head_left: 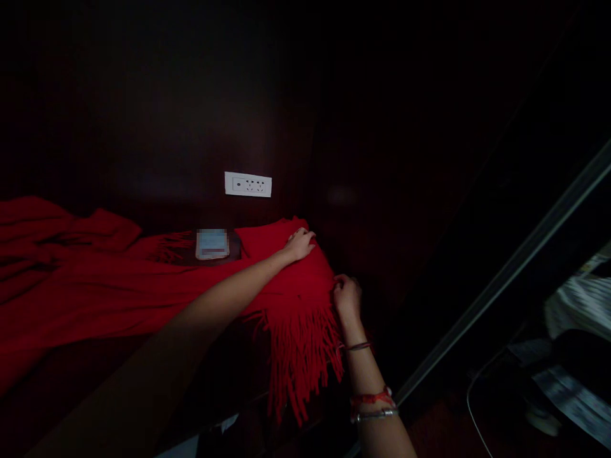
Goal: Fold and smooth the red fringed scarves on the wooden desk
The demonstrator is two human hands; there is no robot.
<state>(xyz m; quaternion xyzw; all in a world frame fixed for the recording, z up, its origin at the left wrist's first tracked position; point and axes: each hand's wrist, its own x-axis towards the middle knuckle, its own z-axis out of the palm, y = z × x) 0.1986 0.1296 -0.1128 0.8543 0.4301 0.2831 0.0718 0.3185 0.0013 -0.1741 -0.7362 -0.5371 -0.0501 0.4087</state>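
Dark wood-toned wall, poor light, white socket plate set low on it. Red fringed cloth lies along a dark ledge below the plate.

Left hand: palm down on the cloth near its far right corner, fingers loosely bent and a bit apart, not visibly gripping. Right hand: fingers curled in at the cloth's right edge; looks like a pinch on the edge, but cannot tell if fabric is actually between the fingertips. Wrist carries a thin dark band, a red band and a metal bangle.

Status as I read it: right end is mostly laid out, fairly smooth under the left hand, fringe hanging down over the front. Not done: left stretch is still rumpled, with long folds and a bunched heap at the back. Another fringe shows mid-length, so the layers aren't lined up.

Further out: flat light-topped object, pixelated, just behind the cloth's middle. Pale metal strip slants up on the right; thin white cable beyond it. Rest too dark to call.
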